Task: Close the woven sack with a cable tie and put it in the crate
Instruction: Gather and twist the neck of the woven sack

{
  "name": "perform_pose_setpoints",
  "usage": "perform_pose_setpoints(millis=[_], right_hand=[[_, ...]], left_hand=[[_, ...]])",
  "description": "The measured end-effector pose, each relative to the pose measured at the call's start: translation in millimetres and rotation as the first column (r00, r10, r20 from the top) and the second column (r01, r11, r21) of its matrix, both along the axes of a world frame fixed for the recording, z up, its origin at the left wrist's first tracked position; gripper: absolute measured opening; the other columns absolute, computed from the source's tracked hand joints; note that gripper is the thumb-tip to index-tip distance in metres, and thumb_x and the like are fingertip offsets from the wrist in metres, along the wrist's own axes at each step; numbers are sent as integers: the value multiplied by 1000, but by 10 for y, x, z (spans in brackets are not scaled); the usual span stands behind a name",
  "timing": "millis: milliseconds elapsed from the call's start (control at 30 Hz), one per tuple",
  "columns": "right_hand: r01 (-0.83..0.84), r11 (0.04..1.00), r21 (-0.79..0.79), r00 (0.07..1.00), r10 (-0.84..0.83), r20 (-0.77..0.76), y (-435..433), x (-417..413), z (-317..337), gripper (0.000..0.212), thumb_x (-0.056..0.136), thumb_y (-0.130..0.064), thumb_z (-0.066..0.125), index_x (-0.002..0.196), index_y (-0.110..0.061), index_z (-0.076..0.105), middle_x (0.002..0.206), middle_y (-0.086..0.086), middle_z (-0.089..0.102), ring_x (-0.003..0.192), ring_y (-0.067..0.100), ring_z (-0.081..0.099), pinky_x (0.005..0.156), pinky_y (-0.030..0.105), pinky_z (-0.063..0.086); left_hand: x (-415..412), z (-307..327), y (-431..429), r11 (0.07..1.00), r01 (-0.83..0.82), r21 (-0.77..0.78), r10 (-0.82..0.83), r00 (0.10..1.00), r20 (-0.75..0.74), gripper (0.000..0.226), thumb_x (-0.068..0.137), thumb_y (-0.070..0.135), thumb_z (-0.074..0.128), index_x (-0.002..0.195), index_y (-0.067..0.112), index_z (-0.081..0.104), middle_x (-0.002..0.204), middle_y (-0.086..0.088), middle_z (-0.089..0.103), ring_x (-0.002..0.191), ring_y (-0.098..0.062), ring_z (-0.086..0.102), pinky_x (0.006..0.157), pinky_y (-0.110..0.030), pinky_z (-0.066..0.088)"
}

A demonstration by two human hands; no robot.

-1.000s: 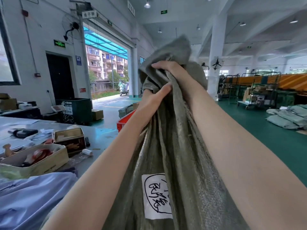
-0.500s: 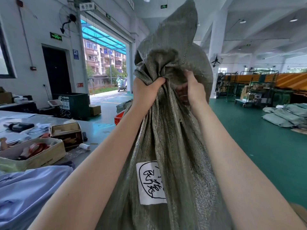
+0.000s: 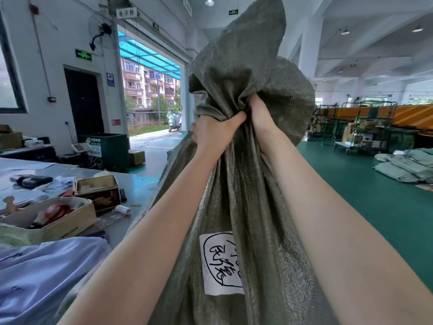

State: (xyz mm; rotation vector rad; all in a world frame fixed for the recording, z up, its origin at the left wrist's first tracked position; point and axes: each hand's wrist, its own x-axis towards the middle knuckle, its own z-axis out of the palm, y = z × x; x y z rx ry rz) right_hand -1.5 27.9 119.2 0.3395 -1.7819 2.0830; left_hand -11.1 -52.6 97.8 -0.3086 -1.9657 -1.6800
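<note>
Hands, left hand (image 3: 212,134) and right hand (image 3: 259,116), clench the bunched neck of the woven sack (image 3: 236,184), whose soft, slack cloth looks best held there.

A second ago the right hand (image 3: 259,116) lay over the top of the sack (image 3: 236,174) with its forearm crossing toward 11 o'clock; it has since dropped beside the left hand (image 3: 214,134), and both now clench the gathered neck, thumbs nearly touching. The loose cloth above the grip, first slumped toward 1 o'clock, has risen into a tall peak at 12 o'clock. The white label (image 3: 221,263) has slid slightly toward 9 o'clock.
</note>
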Motion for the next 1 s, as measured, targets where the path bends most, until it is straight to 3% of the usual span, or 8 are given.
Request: perform_pose_setpoints(millis=[100,367,467,567,700,833,900,1000], right_hand=[[22,999,-39,1000,-23,-22,-5,-18,68,32,95,-25,36,93,-12,66,76,-2,66,77,13,61,68,24,53],[257,891,374,958,-285,20,-37,-111,133,47,87,-24,43,129,-4,53,131,14,57,119,29,54,106,40,42],[407,760,508,882,-471,-2,45,-22,106,46,90,-23,37,126,0,54,131,20,56,109,32,58,83,28,43],[179,736,653,891,-402,209,155,13,20,40,96,-20,29,104,4,61,108,23,65,61,22,52,57,24,38],[72,582,810,846,-466,260,119,23,29,44,98,-30,27,76,-3,55,79,12,56,57,21,48,53,23,38],[-25,763,646,876,-294,381,102,-71,-37,54,98,-43,26,128,-6,50,105,8,58,75,22,55,62,27,45],[-29,914,404,910,-143,389,120,-183,-95,49,89,-48,39,110,-10,63,109,13,67,93,25,63,82,32,52],[-44,989,141,971,9,241,87,-286,-74,35,88,-34,38,80,-12,65,71,8,72,73,22,65,69,25,52]], left_hand=[[18,3,-28,995,39,-92,-20,980,200,105,52,66,66,141,19,37,148,-12,34,137,-30,32,115,-45,26],[-7,-36,-56,997,-46,61,42,997,62,45,73,22,69,116,10,60,120,-11,64,113,-30,57,88,-32,45],[-20,-37,-41,995,-86,55,83,995,47,40,75,20,66,113,9,61,118,-12,64,112,-31,57,85,-32,45],[-33,-36,-18,992,-101,74,96,993,68,41,74,22,67,112,8,62,117,-12,65,111,-31,58,85,-32,46],[-17,-30,-13,993,-77,90,69,994,89,44,72,22,68,113,8,62,115,-11,67,110,-29,60,88,-33,48],[20,-8,-74,992,-29,121,17,995,101,55,61,28,71,112,8,64,113,-9,69,107,-26,63,94,-39,51],[13,9,-97,994,19,109,-29,995,91,62,52,33,70,110,10,66,110,-8,71,105,-24,64,93,-40,52],[12,44,-150,997,70,12,-70,994,83,57,56,31,71,109,11,67,111,-7,70,105,-23,63,94,-37,52]])
